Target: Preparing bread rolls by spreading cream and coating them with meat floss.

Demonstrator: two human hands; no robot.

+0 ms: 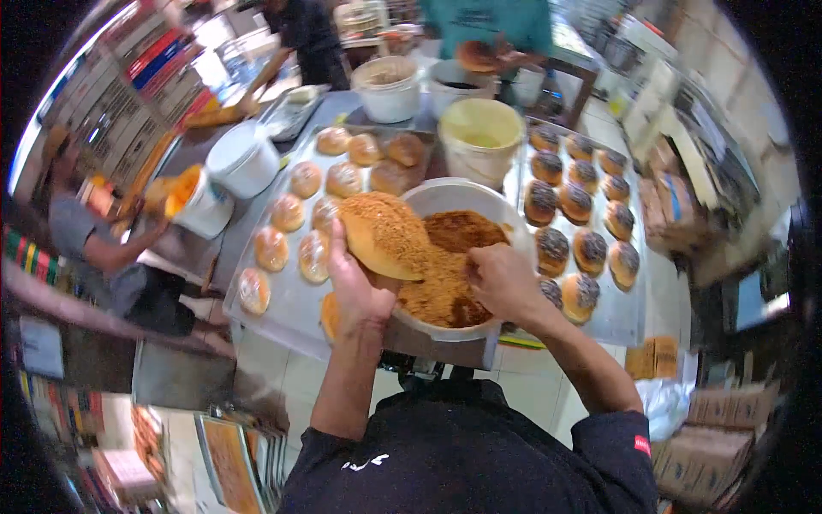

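My left hand point(353, 278) holds a round bread bun point(385, 236) from its left side and below. Brown crumbs coat its top, and it tilts over the left edge of a white bowl point(458, 195). Inside the bowl lie reddish-brown and lighter crumbs point(432, 283). My right hand point(507, 284) is at the bowl's right side, over the crumbs, with the fingers curled together. Whether crumbs are pinched in those fingers is hidden.
Left of the bowl, a tray point(278, 295) carries shiny and white-dusted buns. On the right, another tray point(621, 321) has dark-topped buns. A cream bucket point(482, 141) and other buckets point(385, 90) stand behind. Co-workers are at the left point(103, 240) and far side point(488, 26).
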